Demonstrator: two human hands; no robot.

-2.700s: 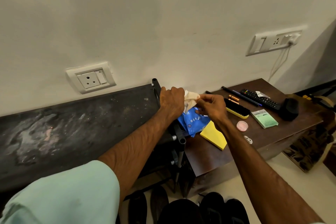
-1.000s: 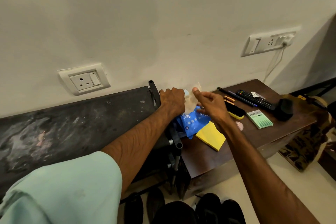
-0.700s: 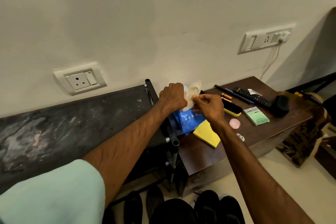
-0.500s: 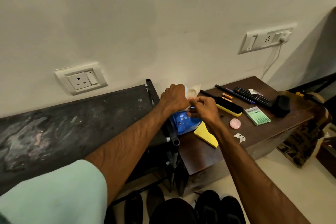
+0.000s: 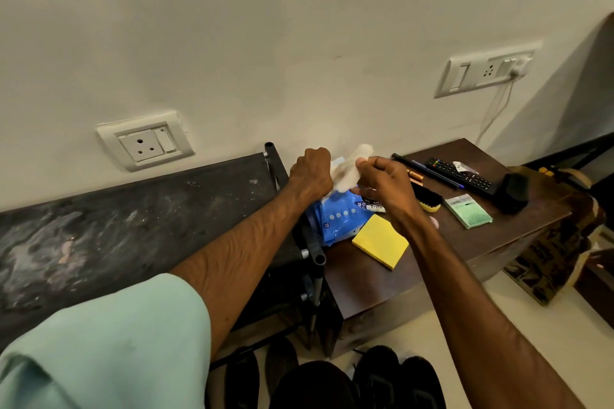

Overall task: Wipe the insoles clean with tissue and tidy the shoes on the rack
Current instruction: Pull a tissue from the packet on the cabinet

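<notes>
Above the blue tissue pack [image 5: 335,217], at the left end of the counter [image 5: 365,282] beside the shoe rack [image 5: 133,219], the hands have drawn slightly apart since half a second ago. More of the tissue [image 5: 347,171] now shows between them. The left hand [image 5: 310,173] is a tight fist with its fingers clenched on the tissue's left end, and the right hand [image 5: 382,184] pinches the right end between thumb and fingers.

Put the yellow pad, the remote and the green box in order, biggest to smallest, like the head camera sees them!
1. Yellow pad: clearly the biggest.
2. Remote and green box: too alike to rank. The remote is longer but thinner, and it lies farther from the camera.
</notes>
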